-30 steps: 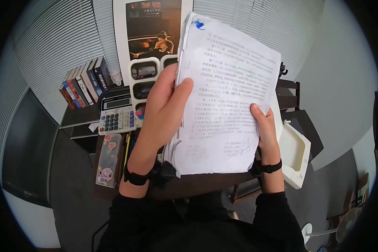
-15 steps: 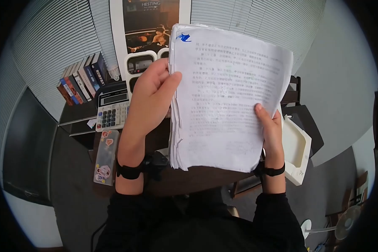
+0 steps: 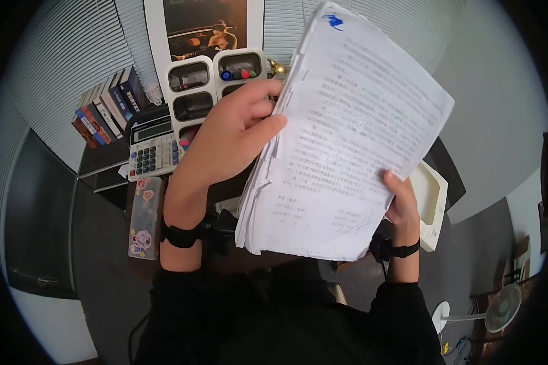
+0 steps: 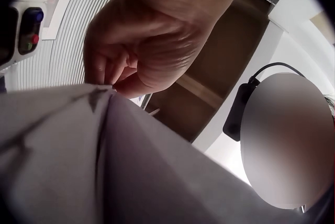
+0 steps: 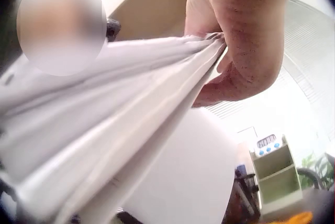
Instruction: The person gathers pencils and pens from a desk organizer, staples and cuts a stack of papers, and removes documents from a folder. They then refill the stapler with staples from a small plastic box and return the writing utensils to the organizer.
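Note:
A thick stack of printed sheets (image 3: 347, 140) is held up in the air, tilted, with a blue ink mark near its upper left corner. My left hand (image 3: 240, 131) pinches its left edge between thumb and fingers; the left wrist view shows the fingertips of this hand (image 4: 146, 51) right at the paper's edge. On the opposite side, my right hand (image 3: 403, 198) grips the lower right edge, thumb on top of the printed face and fingers behind. In the right wrist view the stack (image 5: 131, 109) fans into several layers by that hand (image 5: 246, 35).
Behind the left hand are a white organizer (image 3: 192, 85) with pens and a calculator (image 3: 152, 149). A sticker-covered pencil case (image 3: 145, 213) lies nearer. Books (image 3: 112, 106) stand back left, a white tray (image 3: 431, 198) is at the right, and a fan (image 3: 502, 307) at lower right.
The stack first swung left and more upright, then moved back right and now leans with its top to the right. Both hands keep their hold on its edges.

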`<control>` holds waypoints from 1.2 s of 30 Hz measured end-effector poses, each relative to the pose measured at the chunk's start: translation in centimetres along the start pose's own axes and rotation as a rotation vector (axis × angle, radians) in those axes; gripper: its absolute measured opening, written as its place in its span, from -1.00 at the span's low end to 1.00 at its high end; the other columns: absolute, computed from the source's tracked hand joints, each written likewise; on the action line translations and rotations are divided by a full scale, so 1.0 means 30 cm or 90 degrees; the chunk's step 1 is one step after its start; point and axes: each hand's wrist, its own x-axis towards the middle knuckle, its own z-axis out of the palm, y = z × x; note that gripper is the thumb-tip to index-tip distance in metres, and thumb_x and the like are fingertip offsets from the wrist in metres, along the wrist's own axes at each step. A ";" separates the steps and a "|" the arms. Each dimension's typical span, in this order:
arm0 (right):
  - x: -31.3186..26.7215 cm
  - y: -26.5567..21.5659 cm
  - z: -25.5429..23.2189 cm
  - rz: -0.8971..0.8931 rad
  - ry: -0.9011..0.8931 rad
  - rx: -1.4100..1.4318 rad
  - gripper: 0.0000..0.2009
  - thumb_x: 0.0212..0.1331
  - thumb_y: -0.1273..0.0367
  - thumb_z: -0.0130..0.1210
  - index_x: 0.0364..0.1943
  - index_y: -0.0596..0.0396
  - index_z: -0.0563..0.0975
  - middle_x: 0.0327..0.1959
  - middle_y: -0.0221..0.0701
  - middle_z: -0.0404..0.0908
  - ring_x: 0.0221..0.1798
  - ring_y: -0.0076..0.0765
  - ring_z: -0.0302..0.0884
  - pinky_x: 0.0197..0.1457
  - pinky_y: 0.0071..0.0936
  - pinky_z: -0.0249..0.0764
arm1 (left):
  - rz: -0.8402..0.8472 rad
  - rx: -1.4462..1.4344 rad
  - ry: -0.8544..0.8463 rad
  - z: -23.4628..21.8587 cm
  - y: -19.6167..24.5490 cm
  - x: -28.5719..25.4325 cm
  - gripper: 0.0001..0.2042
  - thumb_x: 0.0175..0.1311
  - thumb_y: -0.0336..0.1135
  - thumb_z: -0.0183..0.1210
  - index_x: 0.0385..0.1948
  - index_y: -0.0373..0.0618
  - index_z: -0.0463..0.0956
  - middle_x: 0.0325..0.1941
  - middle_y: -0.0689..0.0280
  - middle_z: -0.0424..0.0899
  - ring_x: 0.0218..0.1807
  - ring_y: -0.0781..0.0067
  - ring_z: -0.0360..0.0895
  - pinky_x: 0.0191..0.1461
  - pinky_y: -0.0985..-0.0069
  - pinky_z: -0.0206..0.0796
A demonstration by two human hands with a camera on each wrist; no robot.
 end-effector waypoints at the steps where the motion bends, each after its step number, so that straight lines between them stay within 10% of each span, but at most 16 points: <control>1: -0.019 0.013 -0.008 0.003 0.003 -0.001 -0.35 0.08 0.37 0.27 0.24 0.28 0.22 0.17 -0.15 0.41 0.18 -0.24 0.41 0.15 -0.36 0.44 | -0.002 -0.003 -0.001 0.011 0.002 0.001 -0.62 0.29 -0.53 0.04 0.13 -0.37 0.26 -0.11 0.15 0.65 -0.11 0.53 0.58 -0.02 0.58 0.39; 9: -0.143 -0.024 -0.048 0.015 0.175 -0.099 -0.47 0.20 0.35 0.15 0.16 0.37 0.27 0.06 -0.06 0.48 -0.03 -0.23 0.56 0.05 -0.41 0.51 | -0.095 0.109 -0.041 0.102 -0.012 -0.013 -0.66 0.25 -0.45 0.16 0.03 -0.35 0.38 -0.33 0.27 0.64 -0.28 0.61 0.56 -0.16 0.64 0.40; 16: -0.158 0.039 -0.046 -0.038 0.119 -0.002 -0.48 0.19 0.38 0.14 0.18 0.35 0.25 0.06 -0.06 0.47 0.01 -0.20 0.54 0.03 -0.40 0.53 | -0.124 -0.123 -0.130 0.178 -0.030 -0.052 -0.25 0.13 -0.22 0.32 0.29 -0.37 0.10 0.20 0.00 0.40 0.26 0.17 0.32 0.29 0.34 0.20; 22: -0.148 0.049 -0.027 -0.023 0.146 0.000 -0.46 0.20 0.34 0.14 0.19 0.33 0.25 0.11 -0.10 0.45 0.10 -0.19 0.48 0.12 -0.30 0.48 | -0.175 -0.128 -0.225 0.173 0.002 -0.047 -0.37 0.16 -0.28 0.21 0.24 -0.38 0.19 0.13 0.02 0.48 0.15 0.25 0.42 0.23 0.39 0.26; 30: -0.119 0.211 -0.212 -0.098 -0.059 0.028 0.03 -0.13 -0.26 0.21 0.34 0.14 0.12 0.26 -0.14 0.31 0.24 -0.09 0.38 0.24 -0.16 0.42 | -0.225 0.001 -0.274 0.129 0.103 -0.084 -0.48 0.23 -0.22 0.19 0.16 -0.36 0.33 0.06 0.03 0.55 0.08 0.24 0.48 0.14 0.43 0.30; 33: -0.051 0.283 -0.249 0.023 0.057 0.089 0.10 -0.25 -0.24 0.32 0.34 0.14 0.11 0.28 -0.18 0.30 0.24 -0.10 0.37 0.26 -0.18 0.40 | -0.116 0.089 -0.391 0.104 0.123 -0.084 -0.53 0.29 -0.25 0.12 0.18 -0.29 0.33 0.01 0.04 0.58 0.02 0.27 0.52 0.10 0.45 0.32; 36: -0.018 0.198 -0.127 -0.013 -0.083 -0.011 0.08 -0.24 -0.18 0.36 0.34 0.15 0.12 0.25 -0.20 0.35 0.23 -0.11 0.39 0.26 -0.20 0.39 | 0.026 0.123 -0.355 0.095 0.091 -0.095 -0.51 0.23 -0.37 0.00 0.26 -0.08 0.26 -0.01 0.09 0.60 -0.07 0.22 0.56 0.04 0.41 0.33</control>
